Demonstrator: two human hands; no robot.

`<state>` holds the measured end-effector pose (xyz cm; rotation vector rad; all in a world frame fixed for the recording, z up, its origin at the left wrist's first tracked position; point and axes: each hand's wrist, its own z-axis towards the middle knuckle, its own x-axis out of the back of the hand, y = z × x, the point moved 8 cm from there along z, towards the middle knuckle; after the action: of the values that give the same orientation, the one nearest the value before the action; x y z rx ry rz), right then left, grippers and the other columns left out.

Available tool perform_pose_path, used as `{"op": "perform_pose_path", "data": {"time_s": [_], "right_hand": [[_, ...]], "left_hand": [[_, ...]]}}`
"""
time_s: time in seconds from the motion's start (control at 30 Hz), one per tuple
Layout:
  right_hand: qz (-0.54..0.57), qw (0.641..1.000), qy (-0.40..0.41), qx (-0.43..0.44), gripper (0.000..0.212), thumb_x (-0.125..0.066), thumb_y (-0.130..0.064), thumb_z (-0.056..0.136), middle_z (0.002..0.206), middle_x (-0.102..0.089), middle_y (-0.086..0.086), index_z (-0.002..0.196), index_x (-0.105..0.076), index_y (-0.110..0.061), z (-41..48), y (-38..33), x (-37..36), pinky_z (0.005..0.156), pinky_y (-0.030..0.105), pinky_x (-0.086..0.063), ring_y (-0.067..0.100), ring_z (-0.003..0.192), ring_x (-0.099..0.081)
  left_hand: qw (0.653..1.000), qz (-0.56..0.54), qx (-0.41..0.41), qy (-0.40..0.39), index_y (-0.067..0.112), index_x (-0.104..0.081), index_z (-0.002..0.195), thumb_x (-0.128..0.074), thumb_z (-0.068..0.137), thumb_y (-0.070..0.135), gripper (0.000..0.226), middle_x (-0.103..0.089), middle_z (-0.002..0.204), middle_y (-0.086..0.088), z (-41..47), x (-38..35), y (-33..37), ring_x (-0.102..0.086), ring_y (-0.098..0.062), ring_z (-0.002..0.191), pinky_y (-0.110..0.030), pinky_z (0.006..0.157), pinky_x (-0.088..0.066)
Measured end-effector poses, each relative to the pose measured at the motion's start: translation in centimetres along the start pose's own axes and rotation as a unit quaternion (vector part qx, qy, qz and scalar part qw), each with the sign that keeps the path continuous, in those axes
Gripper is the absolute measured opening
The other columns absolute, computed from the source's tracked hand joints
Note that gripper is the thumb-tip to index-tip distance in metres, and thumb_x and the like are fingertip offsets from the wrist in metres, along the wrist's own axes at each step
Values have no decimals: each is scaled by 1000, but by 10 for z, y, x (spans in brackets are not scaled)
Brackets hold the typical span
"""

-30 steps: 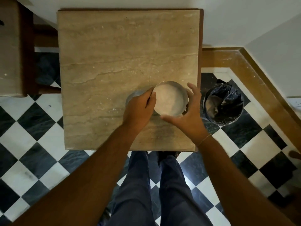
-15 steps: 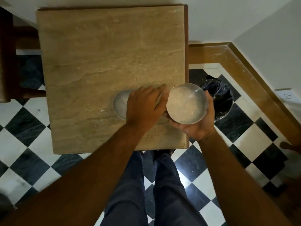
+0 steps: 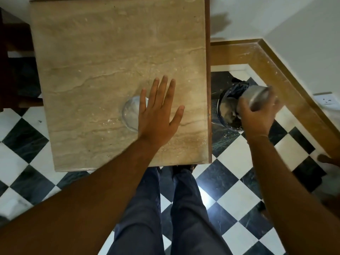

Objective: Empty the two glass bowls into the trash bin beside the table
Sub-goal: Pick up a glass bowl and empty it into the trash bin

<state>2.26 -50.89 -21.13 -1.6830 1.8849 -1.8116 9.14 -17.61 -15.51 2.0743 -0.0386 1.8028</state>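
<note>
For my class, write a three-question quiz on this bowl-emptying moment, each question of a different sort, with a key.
1. True or false: the right hand holds a bowl tipped over the trash bin.
2. Where is the second bowl? A) on the table B) on the floor C) in the bin
3. Fill in: the left hand is ____, fingers spread.

Key: 1 true; 2 A; 3 open

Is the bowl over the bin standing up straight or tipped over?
Tipped over. The right hand holds the bowl on its side above the trash bin, its rounded outside facing the camera.
</note>
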Motion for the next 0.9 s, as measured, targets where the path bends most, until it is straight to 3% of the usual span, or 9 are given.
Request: {"op": "perform_pose_path", "data": {"time_s": [0.1,0.27,0.37,0.53,0.6,0.73,0.8,0.9], "right_hand": [[-81,995,-30,-46,94,-85,-53,93,168,-34,14,172,-36,-39,18,7,-18,118,49,-58,35,151,-49],[-150,987,34,41,96,-78,-71,83,167,-42,13,166,-38,-43,25,-18,0,106,36,-53,34,148,-51],[-154,988,28,-11,98,-79,-68,85,167,-40,15,169,-38,-38,16,-6,4,111,46,-57,39,148,-50],[-172,985,19,-7,99,-78,-72,81,167,-41,15,167,-40,-39,14,-8,5,112,50,-58,40,148,-50],[-177,982,58,33,99,-80,-74,81,169,-42,12,165,-40,-39,16,-8,8,109,46,-57,38,150,-50],[-211,977,1,-25,106,-77,-76,77,167,-40,16,167,-36,-38,25,4,-2,109,52,-57,44,148,-48],[-183,983,13,-32,100,-80,-70,78,166,-42,15,163,-37,-39,25,14,3,106,48,-55,42,145,-50],[20,987,-6,-159,90,-88,-53,85,162,-50,17,159,-40,-33,19,35,6,107,48,-62,36,140,-61]], "left_hand": [[1000,9,-2,-5,20,-16,175,-27,115,59,73,-14,185,-5,-5,-2,-3,-9,-24,171,-50,136,5],[1000,2,16,-7,19,-19,175,-31,115,56,71,-16,184,-6,-14,1,-13,-10,-25,171,-53,136,2],[1000,-7,23,-20,19,-19,175,-33,115,54,71,-15,185,-5,-20,0,-16,-9,-25,171,-51,136,5],[999,-11,42,-18,19,-18,175,-30,115,55,71,-15,184,-6,-25,1,-24,-9,-25,171,-58,137,-4],[999,-17,42,-22,19,-17,175,-30,115,56,71,-14,185,-6,-27,-1,-27,-8,-25,172,-58,137,-4],[999,-10,50,-16,19,-18,175,-34,116,55,72,-15,184,-6,-31,1,-32,-9,-25,171,-55,138,-1],[998,-10,60,-8,19,-20,175,-36,115,57,73,-16,184,-5,-33,2,-33,-10,-25,171,-53,138,1],[995,-2,95,-9,21,-18,175,-38,110,66,81,-16,184,-3,-37,6,-46,-10,-26,171,-57,136,0]]}}
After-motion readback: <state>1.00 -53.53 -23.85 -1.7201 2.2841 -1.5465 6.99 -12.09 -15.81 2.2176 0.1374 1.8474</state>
